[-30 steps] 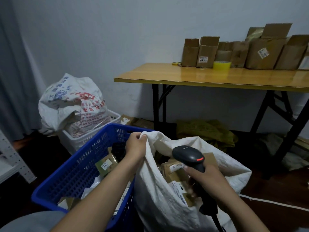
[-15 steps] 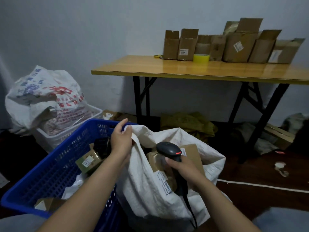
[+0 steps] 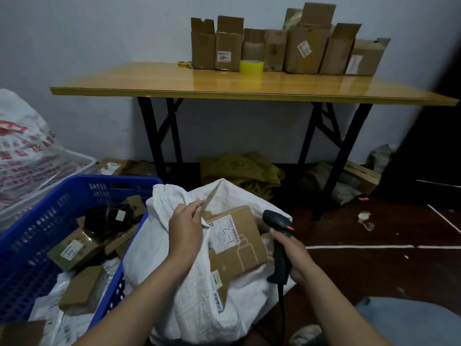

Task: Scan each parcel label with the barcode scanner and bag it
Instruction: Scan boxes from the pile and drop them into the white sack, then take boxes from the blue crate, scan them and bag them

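Pinching the rim of the white sack (image 3: 199, 308) with the left hand (image 3: 185, 236), gripping the barcode scanner (image 3: 277, 219) in the right hand (image 3: 291, 253). Got the parcel (image 3: 239, 253) between them in the sack mouth, label (image 3: 225, 236) up. Probably best to tug the rim wide and aim square at the label (less glare). Can't read the barcode, can't see deeper inside.

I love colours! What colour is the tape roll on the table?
The tape roll is yellow, clearest in head view.
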